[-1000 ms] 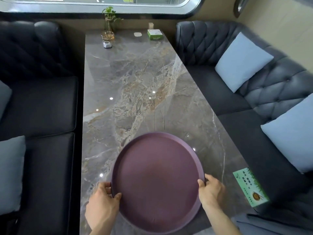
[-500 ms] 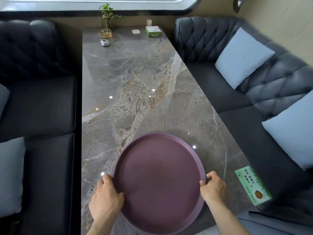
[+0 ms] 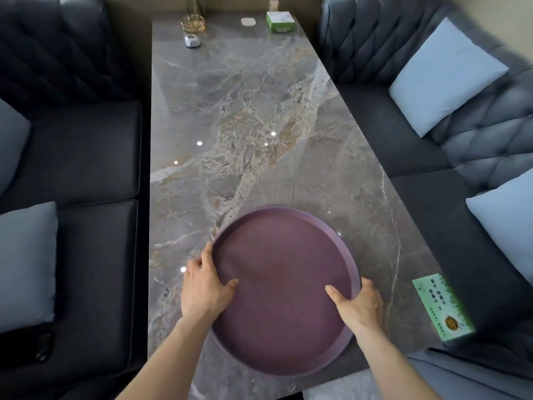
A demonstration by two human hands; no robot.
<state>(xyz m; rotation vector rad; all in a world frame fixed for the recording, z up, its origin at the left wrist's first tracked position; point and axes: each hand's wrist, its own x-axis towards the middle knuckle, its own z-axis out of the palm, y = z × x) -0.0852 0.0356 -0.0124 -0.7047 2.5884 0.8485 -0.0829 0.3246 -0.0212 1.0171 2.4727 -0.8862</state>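
Observation:
A large round purple tray (image 3: pixel 282 255) lies at the near end of the grey marble table (image 3: pixel 245 125), its near rim over the table's front edge. My left hand (image 3: pixel 203 287) grips the tray's left rim, thumb lying on the inside and fingers outside the rim. My right hand (image 3: pixel 359 306) grips the right rim the same way, thumb on the tray floor. The tray holds nothing.
Dark tufted sofas flank the table, with light blue cushions (image 3: pixel 444 73) on both. A green card (image 3: pixel 441 307) lies at the table's near right corner. At the far end stand a glass vase (image 3: pixel 192 23), a small white object (image 3: pixel 192 41), a white disc (image 3: pixel 248 22) and a green box (image 3: pixel 280 22).
Both hands have slid further up the tray's sides and their thumbs now lie inside the rim. The tray sits a little further onto the table. The view has tilted down.

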